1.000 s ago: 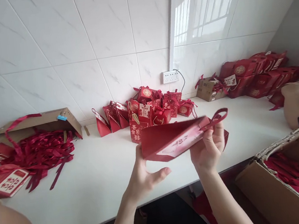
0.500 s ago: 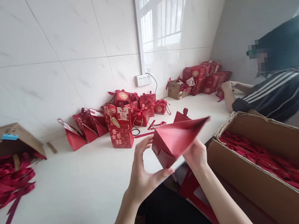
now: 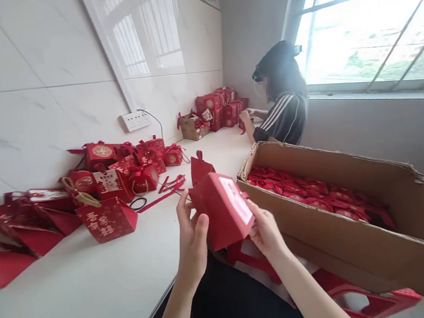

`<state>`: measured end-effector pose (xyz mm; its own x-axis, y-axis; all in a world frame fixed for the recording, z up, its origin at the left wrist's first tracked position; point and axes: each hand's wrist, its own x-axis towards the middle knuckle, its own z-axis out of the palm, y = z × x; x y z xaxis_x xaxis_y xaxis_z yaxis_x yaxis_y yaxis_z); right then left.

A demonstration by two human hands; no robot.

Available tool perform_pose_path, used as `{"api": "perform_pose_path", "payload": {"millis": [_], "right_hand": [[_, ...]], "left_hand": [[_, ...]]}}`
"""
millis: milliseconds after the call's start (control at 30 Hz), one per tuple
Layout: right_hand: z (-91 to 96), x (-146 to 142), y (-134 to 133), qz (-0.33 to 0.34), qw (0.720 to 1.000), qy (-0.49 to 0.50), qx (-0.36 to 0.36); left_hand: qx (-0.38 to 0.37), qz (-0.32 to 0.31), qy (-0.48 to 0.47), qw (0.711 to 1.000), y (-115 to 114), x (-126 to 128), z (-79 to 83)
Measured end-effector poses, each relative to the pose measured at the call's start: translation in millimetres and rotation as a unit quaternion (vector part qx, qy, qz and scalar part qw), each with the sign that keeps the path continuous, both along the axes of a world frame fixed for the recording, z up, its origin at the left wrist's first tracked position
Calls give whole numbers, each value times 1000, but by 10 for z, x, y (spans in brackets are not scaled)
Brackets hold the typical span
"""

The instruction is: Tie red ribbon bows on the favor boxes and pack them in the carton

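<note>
Both my hands hold a red paper gift box (image 3: 223, 206) with a pink-white label, above the front edge of the white counter (image 3: 77, 291). My left hand (image 3: 191, 240) grips its left side with thumb and fingers wrapped on it. At the box's lower right corner, my right hand (image 3: 264, 229) is closed on it. The box is opened into shape, with its tab handle pointing up and away.
Finished red gift boxes (image 3: 121, 169) cluster on the counter by the wall socket (image 3: 135, 120). A large cardboard carton (image 3: 359, 244) of flat red boxes sits at my right. A person in a striped dark jacket (image 3: 283, 115) works at more red boxes (image 3: 221, 104) farther along. Red stools are below.
The view has swung right, bringing the window and the other person into sight. The flat red box has been opened into a box shape, and my left hand has closed onto its side.
</note>
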<state>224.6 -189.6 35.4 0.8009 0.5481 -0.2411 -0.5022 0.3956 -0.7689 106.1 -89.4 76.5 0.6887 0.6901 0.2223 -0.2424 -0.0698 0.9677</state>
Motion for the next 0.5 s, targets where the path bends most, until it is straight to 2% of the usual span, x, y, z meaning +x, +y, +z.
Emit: {"api": "perform_pose_path", "payload": {"millis": [67,100,167,233,267,333,500], "right_hand": [[153,74,-229,-59,985,-145,-78],[235,98,-338,-94,962,-223,-123],[383,120,-520,-168,895,-365,-194],[483,128,-636,-220,828,-467,-217],[512,136,-672,-231,807,-498,-219],[538,173,-710,-231,791,-523,-218],[553,375,-743,-213,805,-512,-210]], "left_hand": [[-40,-48,15,998,-6,77,-113],[-72,-72,25,994,-26,116,-186],[-151,-100,41,983,-113,184,-355],[-204,-95,35,974,-261,230,-529],[-213,-86,30,973,-350,244,-605],[-199,-68,25,977,-531,258,-716],[-114,-30,19,993,-864,326,-769]]}}
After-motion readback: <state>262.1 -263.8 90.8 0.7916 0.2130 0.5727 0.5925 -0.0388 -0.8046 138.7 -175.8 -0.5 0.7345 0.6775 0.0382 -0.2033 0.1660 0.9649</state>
